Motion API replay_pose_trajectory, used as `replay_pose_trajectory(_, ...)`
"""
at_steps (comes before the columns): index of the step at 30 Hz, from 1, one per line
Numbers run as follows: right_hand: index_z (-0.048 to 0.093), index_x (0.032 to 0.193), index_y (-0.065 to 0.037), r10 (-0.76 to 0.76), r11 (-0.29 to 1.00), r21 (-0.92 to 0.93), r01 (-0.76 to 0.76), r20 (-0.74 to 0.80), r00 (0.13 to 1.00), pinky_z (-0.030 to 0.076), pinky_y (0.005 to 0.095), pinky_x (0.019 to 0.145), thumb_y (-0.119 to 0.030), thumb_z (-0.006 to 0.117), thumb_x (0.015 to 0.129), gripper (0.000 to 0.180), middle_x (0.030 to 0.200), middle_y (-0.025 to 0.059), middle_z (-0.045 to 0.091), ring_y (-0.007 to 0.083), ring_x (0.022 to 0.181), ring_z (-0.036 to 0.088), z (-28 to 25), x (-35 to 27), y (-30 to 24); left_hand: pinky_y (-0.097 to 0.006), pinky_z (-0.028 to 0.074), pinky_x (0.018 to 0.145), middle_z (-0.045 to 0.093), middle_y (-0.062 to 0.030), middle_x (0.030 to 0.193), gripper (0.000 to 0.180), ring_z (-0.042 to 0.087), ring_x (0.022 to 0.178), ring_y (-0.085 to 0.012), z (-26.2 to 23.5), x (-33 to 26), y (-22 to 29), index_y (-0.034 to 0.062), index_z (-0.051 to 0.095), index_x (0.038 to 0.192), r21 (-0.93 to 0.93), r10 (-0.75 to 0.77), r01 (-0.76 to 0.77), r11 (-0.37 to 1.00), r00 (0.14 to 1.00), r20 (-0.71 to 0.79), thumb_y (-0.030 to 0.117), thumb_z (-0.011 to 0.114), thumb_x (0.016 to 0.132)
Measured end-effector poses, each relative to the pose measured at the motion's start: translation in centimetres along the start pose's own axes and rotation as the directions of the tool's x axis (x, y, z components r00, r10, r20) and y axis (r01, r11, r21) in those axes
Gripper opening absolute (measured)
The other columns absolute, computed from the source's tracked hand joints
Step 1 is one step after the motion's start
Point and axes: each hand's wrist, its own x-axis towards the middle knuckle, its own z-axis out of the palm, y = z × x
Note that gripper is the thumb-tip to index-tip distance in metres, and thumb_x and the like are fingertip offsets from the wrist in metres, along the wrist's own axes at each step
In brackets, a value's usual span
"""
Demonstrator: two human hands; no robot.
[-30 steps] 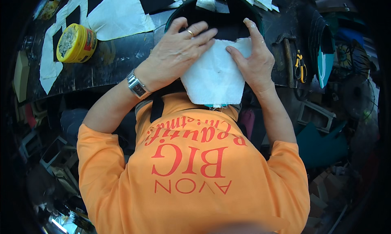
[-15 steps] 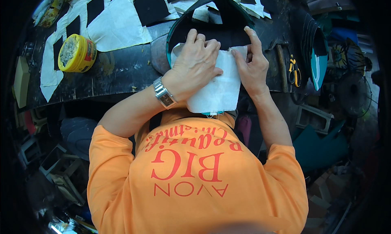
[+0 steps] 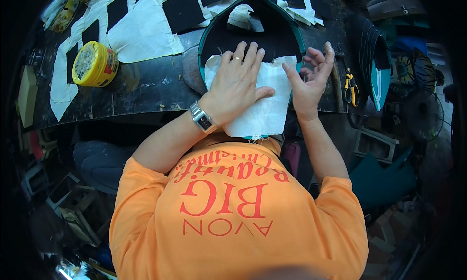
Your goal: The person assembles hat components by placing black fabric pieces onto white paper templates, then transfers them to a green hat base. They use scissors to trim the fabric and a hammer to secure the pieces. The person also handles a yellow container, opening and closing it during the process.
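A white cloth piece (image 3: 260,107) lies over the near part of a curved, black-lined piece with a green outer edge (image 3: 279,36), which arches up at the table's front edge. My left hand (image 3: 236,75) rests flat on the cloth, fingers stretched toward the black lining and thumb pointing right. Beside the cloth's right edge is my right hand (image 3: 311,83), fingers apart and half curled, the thumb tip at the cloth's upper right corner. Nothing is held in it. Loose threads hang from the cloth's lower edge.
A yellow tub of pale paste (image 3: 104,65) stands at left. White cloth with black patches (image 3: 146,34) covers the far table (image 3: 141,92). To the right lie yellow-handled pliers (image 3: 350,89), a wooden handle (image 3: 338,80) and a stack of curved black and green pieces (image 3: 379,68).
My left hand has flattened from bent fingers to lying spread on the cloth. My right hand has opened and drawn slightly right, off the cloth's edge.
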Motion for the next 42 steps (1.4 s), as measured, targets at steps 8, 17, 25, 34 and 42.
replay_pose_trajectory(8,0.021,0.156,-0.007,0.49,0.625,0.497,-0.603,0.351,0.798,0.058,0.0322,0.088,0.015,0.065,0.081,0.09,0.12,0.0143,0.06,0.0201,0.104,0.066,0.1,0.5,-3.3,-0.045,0.037,0.106,0.054,-0.0206,0.144,0.059,0.046,0.134,-0.0335,0.3,2.3,-1.4,-0.0027,0.052,0.143,-0.118,-0.059,0.058,0.991,0.998,-0.004,0.041,0.05,0.104)
replay_pose_trajectory(17,0.029,0.156,-0.004,-0.494,0.855,0.388,0.344,0.411,0.766,0.031,0.0495,0.118,-0.039,0.084,0.082,0.099,0.15,0.0213,0.043,0.0379,0.141,0.041,2.7,0.2,-9.0,-0.039,0.036,0.114,0.044,-0.0147,0.153,0.051,0.043,0.139,-0.0223,-2.8,-3.8,-3.4,0.0013,0.038,0.152,-0.99,-0.217,-0.106,0.091,0.968,-0.124,0.03,0.036,0.111)
replay_pose_trajectory(25,0.044,0.153,-0.025,-0.654,0.713,0.197,0.673,0.534,0.536,0.021,0.061,0.12,-0.032,0.076,0.086,0.075,0.161,0.0174,0.031,0.0386,0.152,0.025,7.8,-2.4,-10.4,-0.042,0.03,0.117,0.042,-0.018,0.154,0.055,0.039,0.142,-0.0275,-5.0,-8.9,-5.4,0.0001,0.036,0.153,-0.837,-0.358,-0.097,-0.539,0.925,0.123,0.031,0.04,0.108)
replay_pose_trajectory(34,0.046,0.152,-0.018,-0.648,0.738,0.224,0.637,0.502,0.573,0.026,0.0528,0.122,-0.023,0.081,0.082,0.079,0.158,0.0206,0.036,0.0412,0.148,0.032,7.1,-2.1,-10.3,-0.047,0.024,0.12,0.039,-0.0218,0.156,0.061,0.035,0.146,-0.0334,-5.7,-7.5,-4.3,-0.0012,0.034,0.154,-0.873,-0.337,-0.03,-0.486,0.929,0.155,0.033,0.045,0.105)
replay_pose_trajectory(42,0.016,0.162,-0.012,-0.143,0.601,0.766,-0.227,0.383,0.913,0.038,0.0343,0.112,-0.025,0.069,0.098,0.085,0.145,0.0162,0.047,0.0233,0.134,0.047,1.5,-0.1,-8.2,-0.051,0.018,0.123,0.037,-0.0252,0.157,0.066,0.03,0.149,-0.0387,-6.4,-2.2,-3.4,-0.0023,0.032,0.155,-0.502,-0.049,-0.075,0.862,0.972,-0.23,0.034,0.048,0.103)
